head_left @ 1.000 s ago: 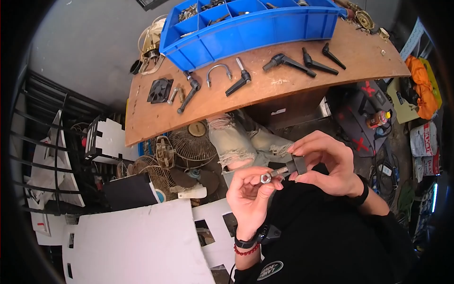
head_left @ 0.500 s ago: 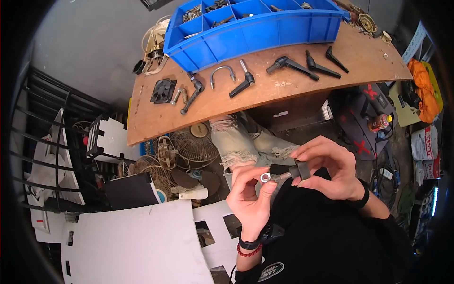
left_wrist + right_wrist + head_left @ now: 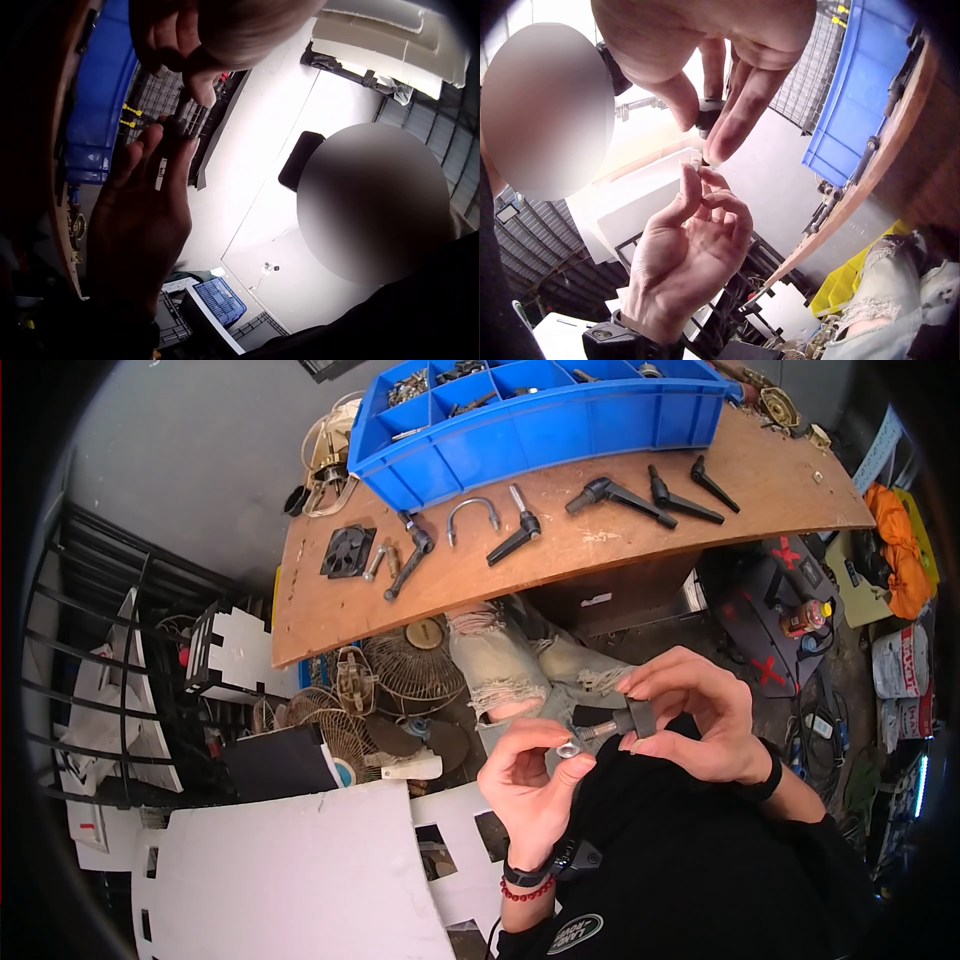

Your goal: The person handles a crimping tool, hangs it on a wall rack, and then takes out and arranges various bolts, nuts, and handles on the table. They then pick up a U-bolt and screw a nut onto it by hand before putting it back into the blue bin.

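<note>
My left hand [image 3: 530,785] pinches a small shiny nut [image 3: 568,750] between thumb and fingertips in the head view. Facing it, my right hand [image 3: 712,720] grips the thick dark head [image 3: 640,718] of a threaded bolt [image 3: 602,730], its shaft pointing left at the nut. The nut sits tilted just below the bolt's tip. In the right wrist view the dark head [image 3: 709,112] shows between the right thumb and fingers, with the left hand [image 3: 694,240] close underneath. Both hands are above the lap, in front of the table's near edge.
On the wooden table [image 3: 450,575] lie several black clamping levers [image 3: 515,540], a U-bolt [image 3: 473,510] and a small black fan [image 3: 347,552]. A divided blue bin [image 3: 540,440] of hardware stands behind them. White board [image 3: 290,870] fills the lower left, near old fans [image 3: 415,665].
The nut, earlier facing the camera at the bolt's end, has tipped over and dropped slightly below the tip. The right hand keeps its hold on the bolt head.
</note>
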A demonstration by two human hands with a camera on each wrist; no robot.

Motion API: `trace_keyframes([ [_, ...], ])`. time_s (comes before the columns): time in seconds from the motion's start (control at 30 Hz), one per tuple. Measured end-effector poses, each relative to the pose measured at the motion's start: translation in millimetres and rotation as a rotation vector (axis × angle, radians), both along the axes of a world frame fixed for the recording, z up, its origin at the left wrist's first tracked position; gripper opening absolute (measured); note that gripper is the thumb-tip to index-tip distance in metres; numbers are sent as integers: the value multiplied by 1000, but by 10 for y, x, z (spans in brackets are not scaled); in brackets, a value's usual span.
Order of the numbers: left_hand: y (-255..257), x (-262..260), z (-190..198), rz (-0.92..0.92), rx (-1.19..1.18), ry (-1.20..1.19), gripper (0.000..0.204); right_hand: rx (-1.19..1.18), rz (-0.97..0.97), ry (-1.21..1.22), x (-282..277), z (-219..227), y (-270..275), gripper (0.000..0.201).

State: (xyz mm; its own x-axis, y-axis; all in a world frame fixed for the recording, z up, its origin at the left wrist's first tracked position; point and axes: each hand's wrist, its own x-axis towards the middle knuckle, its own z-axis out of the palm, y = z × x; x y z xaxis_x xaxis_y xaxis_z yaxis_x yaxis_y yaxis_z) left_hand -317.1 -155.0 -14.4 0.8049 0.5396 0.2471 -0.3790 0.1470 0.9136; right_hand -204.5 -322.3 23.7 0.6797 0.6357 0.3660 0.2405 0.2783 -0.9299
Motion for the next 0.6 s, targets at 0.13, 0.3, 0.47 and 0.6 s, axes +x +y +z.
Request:
trace_keyframes([
  [0.13,-14,9,37,26,35,-10,37,21,30,56,-20,-36,0,41],
  [0.3,7,-9,-24,18,13,-65,29,44,50,137,-53,-43,2,42],
  [0.47,-14,-35,39,-14,-4,-8,28,58,43,137,-54,-74,-8,42],
  [0.6,-11,-43,85,-55,-12,21,30,80,30,162,-73,-68,-19,44],
])
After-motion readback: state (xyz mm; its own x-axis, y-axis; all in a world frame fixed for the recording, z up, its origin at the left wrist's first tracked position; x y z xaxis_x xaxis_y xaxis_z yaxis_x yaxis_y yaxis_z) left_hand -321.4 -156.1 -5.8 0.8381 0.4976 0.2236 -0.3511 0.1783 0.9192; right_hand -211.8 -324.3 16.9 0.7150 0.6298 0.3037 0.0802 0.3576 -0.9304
